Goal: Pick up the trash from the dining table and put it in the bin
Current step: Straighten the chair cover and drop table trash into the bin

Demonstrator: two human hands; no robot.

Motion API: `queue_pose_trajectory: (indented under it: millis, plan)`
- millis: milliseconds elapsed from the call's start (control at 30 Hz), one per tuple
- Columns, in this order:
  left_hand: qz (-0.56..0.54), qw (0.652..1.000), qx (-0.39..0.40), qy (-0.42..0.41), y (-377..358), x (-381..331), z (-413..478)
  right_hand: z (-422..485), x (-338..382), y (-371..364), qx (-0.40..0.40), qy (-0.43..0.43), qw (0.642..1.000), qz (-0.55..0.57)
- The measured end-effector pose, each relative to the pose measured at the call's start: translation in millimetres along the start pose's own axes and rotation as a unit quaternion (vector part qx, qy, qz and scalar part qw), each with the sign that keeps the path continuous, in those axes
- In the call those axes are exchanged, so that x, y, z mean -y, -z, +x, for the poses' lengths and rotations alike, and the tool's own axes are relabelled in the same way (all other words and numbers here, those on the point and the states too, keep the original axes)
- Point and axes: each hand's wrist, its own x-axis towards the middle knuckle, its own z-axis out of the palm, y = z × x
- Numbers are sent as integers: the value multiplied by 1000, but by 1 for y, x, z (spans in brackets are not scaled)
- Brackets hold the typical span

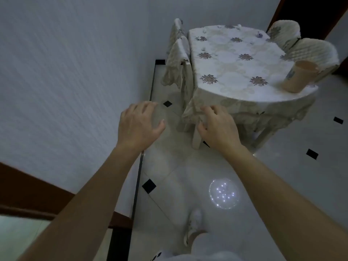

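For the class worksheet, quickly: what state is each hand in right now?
Left hand: open, relaxed, holding nothing.
Right hand: open, loosely curled, holding nothing.

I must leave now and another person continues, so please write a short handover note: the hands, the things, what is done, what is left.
Left hand: open, empty, held out toward the table.
Right hand: loosely curled, empty.
Trash: small scraps lie on the table's far half.
Bin: stands on the table's near right edge; contents not visible.
Done: nothing in hand yet.
Left: pick up every scrap, drop it in the bin.
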Motion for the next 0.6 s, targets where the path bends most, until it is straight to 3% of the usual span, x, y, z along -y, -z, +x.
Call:
queue_pose_trajectory:
  millis: [233,600]
  plan:
    - [7,1000,-4,-6,-44,15,63,61,-31,-37,1,3,1000,-7]
    - [35,999,22,28,-113,19,231,227,-104,-93,9,24,1000,19]
